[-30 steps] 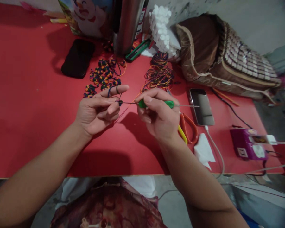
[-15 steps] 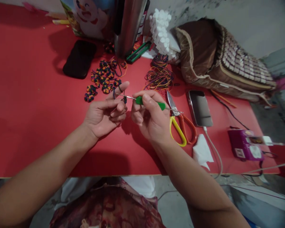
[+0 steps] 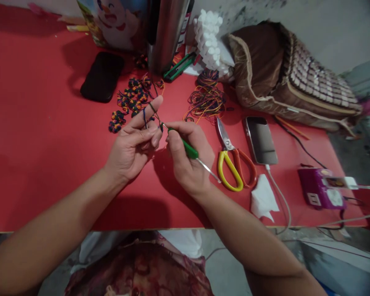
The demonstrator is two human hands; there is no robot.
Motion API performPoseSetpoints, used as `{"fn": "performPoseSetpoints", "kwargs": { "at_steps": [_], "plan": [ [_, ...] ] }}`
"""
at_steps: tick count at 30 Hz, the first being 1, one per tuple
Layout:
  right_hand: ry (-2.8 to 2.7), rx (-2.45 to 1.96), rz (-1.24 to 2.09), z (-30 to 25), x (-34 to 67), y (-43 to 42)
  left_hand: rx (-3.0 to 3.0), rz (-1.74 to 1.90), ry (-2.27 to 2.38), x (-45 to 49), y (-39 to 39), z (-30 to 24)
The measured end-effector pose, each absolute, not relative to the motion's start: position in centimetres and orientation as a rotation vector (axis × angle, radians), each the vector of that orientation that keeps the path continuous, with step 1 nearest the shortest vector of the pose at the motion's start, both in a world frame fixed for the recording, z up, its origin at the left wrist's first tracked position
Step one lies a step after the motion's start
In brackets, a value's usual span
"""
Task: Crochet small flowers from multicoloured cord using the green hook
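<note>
My right hand [image 3: 186, 158] is closed round a crochet hook [image 3: 189, 150] with a green grip; its metal tip points up-left at my left fingertips. My left hand [image 3: 132, 144] pinches a small dark bit of thread work at the hook's tip, with multicoloured thread [image 3: 148, 113] looped over its raised index finger. Both hands hover just above the red table [image 3: 33, 135]. Several finished small crocheted pieces [image 3: 129, 100] lie just beyond my left hand. A loose tangle of coloured thread [image 3: 206, 98] lies beyond my right hand.
Scissors [image 3: 231, 162] with yellow and orange handles lie right of my right hand, then a phone [image 3: 260, 139] on a cable. A black case [image 3: 101, 76], a steel flask [image 3: 165, 35], a brown bag [image 3: 283, 76], a tissue [image 3: 262, 199] and a purple device [image 3: 322, 193] are around.
My right hand swung the hook from lying level to slanting up-left and moved closer to my left hand. My left index finger lifted. The scissors came into full view.
</note>
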State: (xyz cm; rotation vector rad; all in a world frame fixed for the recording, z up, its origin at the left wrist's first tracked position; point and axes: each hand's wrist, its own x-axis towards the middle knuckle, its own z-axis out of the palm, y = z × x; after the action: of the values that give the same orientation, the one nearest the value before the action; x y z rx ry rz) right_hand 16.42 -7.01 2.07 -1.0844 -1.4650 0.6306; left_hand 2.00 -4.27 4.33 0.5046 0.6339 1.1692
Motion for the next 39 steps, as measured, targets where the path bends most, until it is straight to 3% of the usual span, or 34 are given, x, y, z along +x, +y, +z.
{"fn": "performPoseSetpoints", "kwargs": {
  "at_steps": [5,13,39],
  "plan": [
    [-1.674,-1.057,0.32,1.6,16.2,-7.3,0.31,1.118,0.581,2.2,-4.3,4.5],
    [-1.566,-0.993,0.743,2.6,17.3,-7.1,0.115,0.991,0.515,0.9,-3.6,5.3],
    [-1.11,-0.82,1.215,4.1,18.7,-5.7,0.059,0.767,0.527,-0.6,-3.0,5.7]
  ]
}}
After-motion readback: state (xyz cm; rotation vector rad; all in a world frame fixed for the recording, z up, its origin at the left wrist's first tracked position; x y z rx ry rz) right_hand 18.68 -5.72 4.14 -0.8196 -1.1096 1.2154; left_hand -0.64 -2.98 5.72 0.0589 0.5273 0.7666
